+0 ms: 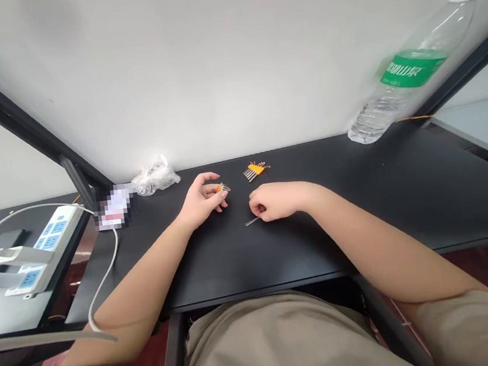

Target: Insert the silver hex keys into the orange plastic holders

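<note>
So the left hand (200, 202) is about half open, fingers spread, and it's got a small orange plastic holder (219, 189) with shiny metal pieces in it between the thumb and fingers. The right hand (279, 199) is curled nearly closed, low over the black flat-topped counter (244, 265), with a slim grey metal rod (252, 221) poking out from under the fingertips toward the left. Looks like a pinch to me, though the fingers hide the far end, and I can't tell if the tip touches the counter.

My read is that this is a handling-one-loose-piece step, rod on one side, holder on the other. Moving something that thin calls for a firm fingertip grip and a steady left hand, plus some care over which way the rod points.

As for containers, a second orange plastic holder (256, 168) lies just beyond the right hand, with a row of metal rods through it. Can't count the pieces in the left one, fingers are in the way. Past the left hand there's a crumpled clear plastic bag (155, 176), contents unclear. Far off to the right of the right hand stands a big clear plastic bottle with a green label (414, 69), and I can't make out any liquid line.
</note>
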A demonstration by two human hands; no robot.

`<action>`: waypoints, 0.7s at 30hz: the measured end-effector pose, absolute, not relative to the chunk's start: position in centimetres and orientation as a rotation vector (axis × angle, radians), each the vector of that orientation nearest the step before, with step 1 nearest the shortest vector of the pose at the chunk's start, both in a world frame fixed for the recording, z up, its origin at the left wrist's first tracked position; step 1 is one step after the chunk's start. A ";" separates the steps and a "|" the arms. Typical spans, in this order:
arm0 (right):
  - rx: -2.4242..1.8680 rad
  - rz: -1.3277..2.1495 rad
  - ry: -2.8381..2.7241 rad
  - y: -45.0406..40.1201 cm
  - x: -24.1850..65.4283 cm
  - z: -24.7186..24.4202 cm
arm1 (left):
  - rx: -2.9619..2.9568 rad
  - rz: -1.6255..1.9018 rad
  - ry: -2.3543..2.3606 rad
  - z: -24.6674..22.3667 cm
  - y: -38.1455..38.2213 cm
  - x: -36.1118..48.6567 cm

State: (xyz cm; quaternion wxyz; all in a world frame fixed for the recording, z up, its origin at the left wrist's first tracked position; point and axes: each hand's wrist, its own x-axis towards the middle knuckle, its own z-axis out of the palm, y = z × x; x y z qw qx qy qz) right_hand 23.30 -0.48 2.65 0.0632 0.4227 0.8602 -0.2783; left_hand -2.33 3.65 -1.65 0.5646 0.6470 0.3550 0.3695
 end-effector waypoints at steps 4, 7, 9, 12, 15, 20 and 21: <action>1.316 -0.845 2.581 -0.6 23.3 3.1 | 1.516 0.866 0.853 -1.6 3.6 -2.3; 1.408 -0.797 2.600 -0.5 23.6 3.6 | 1.522 0.857 0.854 -1.6 3.6 -2.3; 1.482 -0.727 2.612 -0.5 23.8 3.8 | 1.531 0.852 0.855 -1.6 3.6 -2.3; 1.423 -0.728 2.626 -0.7 23.6 3.9 | 1.538 0.847 0.854 -1.6 3.6 -2.4; 1.299 -0.761 2.552 -1.2 22.9 3.5 | 1.556 0.832 0.858 -1.6 3.5 -2.4; 1.318 -0.705 2.610 -1.9 21.5 3.4 | 1.618 0.814 0.830 -1.5 3.2 -2.3; 1.355 -0.711 2.670 -1.9 21.5 3.5 | 1.637 0.820 0.820 -1.5 3.1 -2.3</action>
